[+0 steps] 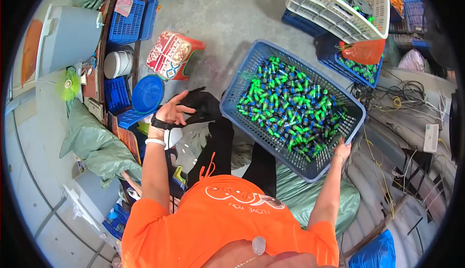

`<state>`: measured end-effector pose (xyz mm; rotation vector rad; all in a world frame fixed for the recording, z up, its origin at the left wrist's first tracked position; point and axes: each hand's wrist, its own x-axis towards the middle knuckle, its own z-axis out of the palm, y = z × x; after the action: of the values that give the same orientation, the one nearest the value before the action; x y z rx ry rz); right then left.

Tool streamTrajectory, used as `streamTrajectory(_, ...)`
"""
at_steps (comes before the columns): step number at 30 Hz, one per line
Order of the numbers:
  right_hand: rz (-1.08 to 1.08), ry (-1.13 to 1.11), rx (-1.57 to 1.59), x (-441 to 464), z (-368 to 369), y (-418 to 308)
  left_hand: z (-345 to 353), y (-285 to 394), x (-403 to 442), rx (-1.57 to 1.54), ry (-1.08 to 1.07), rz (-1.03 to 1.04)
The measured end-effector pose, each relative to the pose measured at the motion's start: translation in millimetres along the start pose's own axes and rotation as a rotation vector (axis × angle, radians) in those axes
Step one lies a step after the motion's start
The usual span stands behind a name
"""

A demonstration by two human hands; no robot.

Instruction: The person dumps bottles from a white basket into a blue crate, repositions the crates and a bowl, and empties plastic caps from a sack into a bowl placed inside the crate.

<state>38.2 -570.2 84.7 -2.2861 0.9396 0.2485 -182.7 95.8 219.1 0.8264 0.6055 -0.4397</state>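
A blue plastic basket point(231, 88) is tilted in front of my legs, filled with many small green, blue and black pieces point(290, 105). My right hand point(342, 150) is closed on the rim at its near right corner. To the left of the basket, my left hand point(173, 114) is raised with its fingers apart. A black band is wrapped round that wrist. Just beyond those fingers is a black cloth-like item point(206, 104), and whether it touches the hand is unclear.
A stool with a patterned cover point(169, 57) stands ahead on the left, near a round blue basin point(148, 94). A white crate point(334, 13) stands at the upper right, above another blue crate point(361, 76) of small green pieces. Loose cables point(399, 101) run along the right.
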Motion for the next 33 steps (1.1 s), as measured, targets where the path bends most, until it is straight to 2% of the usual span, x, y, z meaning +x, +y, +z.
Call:
streamTrajectory(3, -0.064, -0.003, -0.065, 39, 5, 42, -6, 18, -12, -0.009, -0.082, 0.170)
streamTrajectory(5, -0.094, -0.013, -0.081, 52, 8, 53, -4, 36, -19, 0.013, -0.021, 0.131)
streamTrajectory(6, -0.074, 0.032, -0.188, 50, 5, 50, -2, 44, -20, 0.027, 0.015, 0.085)
streamTrajectory(8, -0.037, 0.180, -0.468, 24, -7, 23, -4, 66, -27, 0.050, 0.043, 0.051)
streamTrajectory(9, -0.031, 0.308, -0.616, -23, -13, -18, -5, 75, -33, 0.032, 0.023, 0.111)
streamTrajectory(11, -0.070, 0.414, -0.689, -90, -19, -74, -4, 95, -48, -0.001, -0.023, 0.223)
streamTrajectory(13, -0.185, 0.425, -0.702, -114, -8, -77, 1, 125, -64, 0.042, -0.019, 0.249)
streamTrajectory(15, -0.414, 0.439, -0.744, -136, 0, -68, 6, 158, -82, 0.120, -0.007, 0.291)
streamTrajectory(17, -0.665, 0.239, -0.622, -159, 4, -69, 9, 182, -98, 0.108, -0.063, 0.467)
streamTrajectory(18, -0.669, 0.092, -0.558, -164, 14, -62, 21, 195, -105, 0.118, -0.109, 0.465)
streamTrajectory(20, -0.629, -0.112, -0.350, -185, 35, -74, 48, 220, -116, 0.118, -0.067, 0.723)
streamTrajectory(21, -0.571, -0.249, -0.280, -222, 35, -116, 61, 230, -115, 0.120, -0.098, 0.726)
streamTrajectory(24, -0.873, -0.492, -0.021, -308, 53, -224, 107, 254, -119, 0.339, 0.042, 0.702)
streamTrajectory(25, -0.985, -0.616, 0.042, -345, 44, -268, 115, 264, -119, 0.362, 0.018, 0.699)
streamTrajectory(26, -1.183, -0.686, 0.103, -375, 39, -304, 122, 273, -113, 0.381, 0.059, 0.682)
streamTrajectory(28, -1.430, -0.768, 0.221, -423, 37, -357, 135, 285, -99, 0.400, 0.134, 0.648)
streamTrajectory(29, -1.452, -0.805, 0.295, -444, 36, -382, 138, 285, -91, 0.415, 0.108, 0.644)
streamTrajectory(31, -1.506, -0.690, 0.483, -475, 62, -409, 141, 291, -74, 0.440, 0.144, 0.647)
streamTrajectory(33, -1.493, -0.613, 0.517, -502, 82, -429, 147, 301, -58, 0.470, 0.122, 0.658)
